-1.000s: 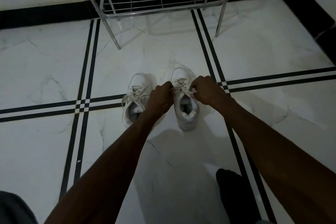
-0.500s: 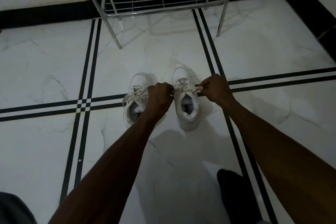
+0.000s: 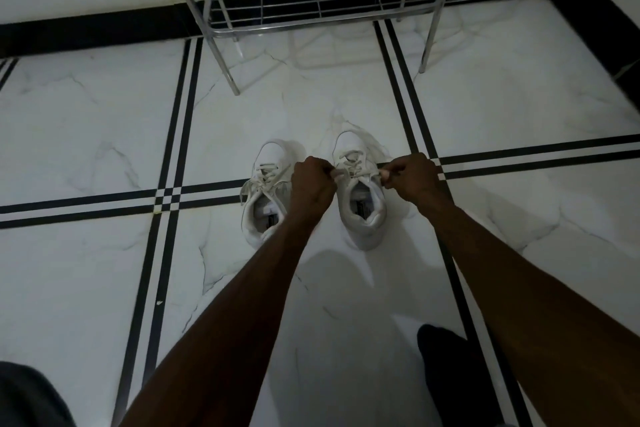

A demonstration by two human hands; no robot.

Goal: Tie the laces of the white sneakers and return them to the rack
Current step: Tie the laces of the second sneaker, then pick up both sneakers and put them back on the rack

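Note:
Two white sneakers stand side by side on the marble floor, toes pointing at the rack. The left sneaker [image 3: 265, 194] has its laces tied in a loose bow. Over the right sneaker [image 3: 360, 198] both my hands pinch its laces [image 3: 356, 168] and hold them stretched sideways. My left hand [image 3: 311, 180] is closed on the left lace end between the two shoes. My right hand [image 3: 408, 177] is closed on the right lace end, just right of the shoe.
A metal wire shoe rack [image 3: 311, 0] stands against the wall ahead, its lowest shelf bare. Black baseboard runs along the wall and the right side. My dark sock foot [image 3: 453, 367] rests on the floor at the bottom right.
My hands have drawn apart, the right one sliding rightward, so the laces of the right sneaker are pulled taut sideways. The sneakers have stayed in place.

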